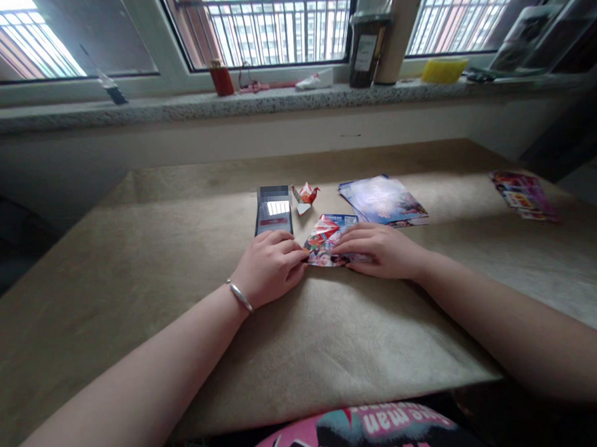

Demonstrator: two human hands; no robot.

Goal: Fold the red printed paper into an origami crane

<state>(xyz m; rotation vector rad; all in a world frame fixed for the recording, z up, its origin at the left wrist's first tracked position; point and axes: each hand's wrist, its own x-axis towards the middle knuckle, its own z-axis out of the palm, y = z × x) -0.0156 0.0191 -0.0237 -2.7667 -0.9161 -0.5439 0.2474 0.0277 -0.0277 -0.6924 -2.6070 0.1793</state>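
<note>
A colourful printed sheet of paper (331, 220), with a small printed square code near its upper right corner, lies on the table between my hands. A red, white and green patch shows at its left part; I cannot tell whether that is a fold or print. My left hand (273, 266), wearing a silver bangle (241, 297), is closed with thumb and index finger at the sheet's left corner. Across the right part of the sheet lies my right hand (380, 249), fingers stretched flat, covering some of it. A folded paper crane (306, 195) stands just beyond the sheet.
Past my left hand a phone (274, 211) lies on the brown-covered table (178, 210). Several purple-blue printed sheets (384, 199) are stacked beyond my right hand, and colourful papers (524, 195) lie far right. The windowsill (172, 110) holds a red container (221, 79), dark jar (366, 52) and yellow sponge-like block (443, 71).
</note>
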